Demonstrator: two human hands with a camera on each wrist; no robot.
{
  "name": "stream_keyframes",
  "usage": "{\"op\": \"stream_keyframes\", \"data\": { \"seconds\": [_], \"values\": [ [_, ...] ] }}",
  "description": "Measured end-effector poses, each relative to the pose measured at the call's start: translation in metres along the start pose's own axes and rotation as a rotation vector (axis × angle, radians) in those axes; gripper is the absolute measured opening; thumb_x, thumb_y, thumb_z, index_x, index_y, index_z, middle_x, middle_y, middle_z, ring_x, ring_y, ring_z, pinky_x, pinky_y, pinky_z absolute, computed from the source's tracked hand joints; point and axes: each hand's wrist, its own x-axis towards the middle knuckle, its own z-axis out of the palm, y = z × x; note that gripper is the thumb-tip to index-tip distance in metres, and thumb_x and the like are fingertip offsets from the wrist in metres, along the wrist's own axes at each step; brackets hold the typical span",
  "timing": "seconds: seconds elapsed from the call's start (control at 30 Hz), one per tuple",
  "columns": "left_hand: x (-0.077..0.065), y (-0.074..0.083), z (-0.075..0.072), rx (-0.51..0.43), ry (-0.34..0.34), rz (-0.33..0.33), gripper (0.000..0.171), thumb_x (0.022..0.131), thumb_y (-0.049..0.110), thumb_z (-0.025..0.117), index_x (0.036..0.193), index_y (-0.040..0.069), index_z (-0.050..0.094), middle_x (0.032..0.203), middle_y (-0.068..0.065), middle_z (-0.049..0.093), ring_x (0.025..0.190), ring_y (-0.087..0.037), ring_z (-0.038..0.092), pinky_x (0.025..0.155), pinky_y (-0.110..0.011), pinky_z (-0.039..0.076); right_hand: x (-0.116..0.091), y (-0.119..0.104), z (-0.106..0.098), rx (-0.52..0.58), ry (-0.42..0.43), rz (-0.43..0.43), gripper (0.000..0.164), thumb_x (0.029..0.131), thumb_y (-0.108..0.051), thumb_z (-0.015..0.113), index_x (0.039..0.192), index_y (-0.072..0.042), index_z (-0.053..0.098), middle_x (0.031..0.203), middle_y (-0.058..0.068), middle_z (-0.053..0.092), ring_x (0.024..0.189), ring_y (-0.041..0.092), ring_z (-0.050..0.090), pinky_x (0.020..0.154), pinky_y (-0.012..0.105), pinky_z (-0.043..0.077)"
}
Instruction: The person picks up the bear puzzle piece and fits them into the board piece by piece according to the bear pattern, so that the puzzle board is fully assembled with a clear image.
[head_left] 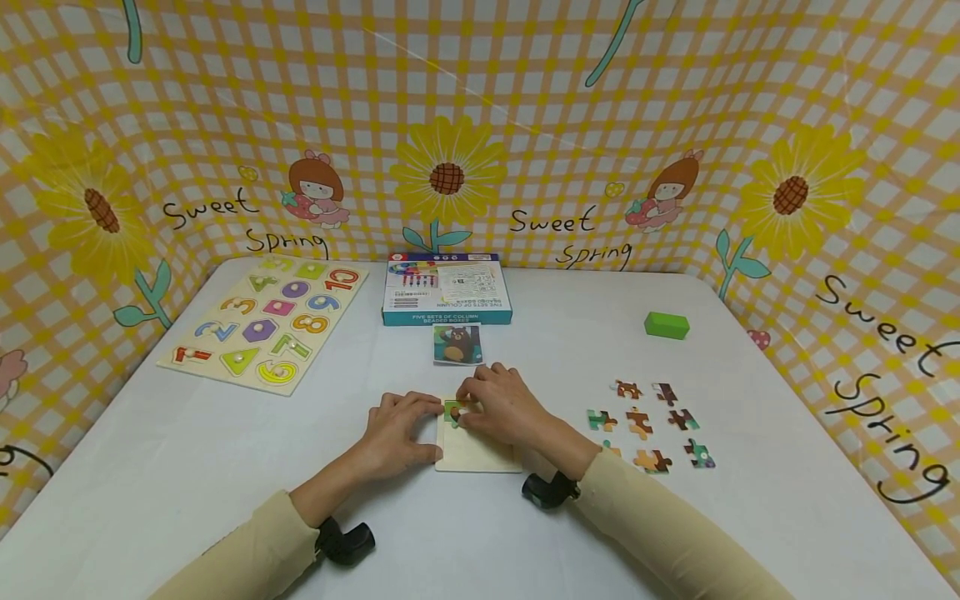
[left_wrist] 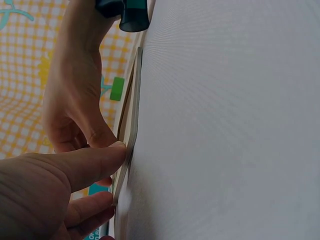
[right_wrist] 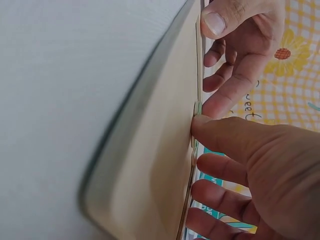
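Note:
A pale wooden puzzle board (head_left: 476, 450) lies flat on the table in front of the person. One green and brown puzzle piece (head_left: 452, 410) sits in its upper left corner. The right hand (head_left: 507, 407) reaches over the board with curled fingers, and its thumb and fingertips pinch this piece. In the right wrist view, the thumb (right_wrist: 220, 131) touches the piece at the board's surface. The left hand (head_left: 397, 435) rests along the board's left edge, thumb low and fingers high, fairly straight. Several loose puzzle pieces (head_left: 639, 422) lie to the right.
Above the board lies a bear picture card (head_left: 457, 345), in front of a teal-edged box (head_left: 447, 318). A wooden number board (head_left: 262, 327) is at the back left. At the back right sits a green block (head_left: 666, 326). Patterned cloth (head_left: 450, 83) walls the table's far side.

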Motion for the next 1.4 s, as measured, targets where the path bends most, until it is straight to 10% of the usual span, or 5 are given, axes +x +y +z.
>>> {"op": "stream_keyframes", "data": {
  "seconds": [0.7,1.4],
  "values": [
    [0.000,-0.001,0.001,0.003,-0.008,0.001,0.053,0.072,0.021,0.078,0.121,0.012,0.062,0.130,0.000,0.056,0.110,-0.024,0.039,0.092,-0.046,0.026,0.001,0.000,0.000,0.033,-0.017,0.041,0.026,0.079,-0.032,0.074,0.099,-0.017,0.071,0.093,-0.001,0.061,0.090,0.019,0.048,0.083,0.040,0.038],
    [-0.001,0.000,0.001,-0.036,-0.012,-0.023,0.053,0.071,0.019,0.078,0.121,0.012,0.062,0.131,0.001,0.055,0.111,-0.024,0.038,0.092,-0.046,0.025,-0.034,0.028,-0.041,0.124,0.066,0.106,0.029,0.079,-0.028,0.074,0.103,-0.012,0.070,0.097,0.005,0.063,0.096,0.023,0.049,0.085,0.043,0.037]
  ]
}}
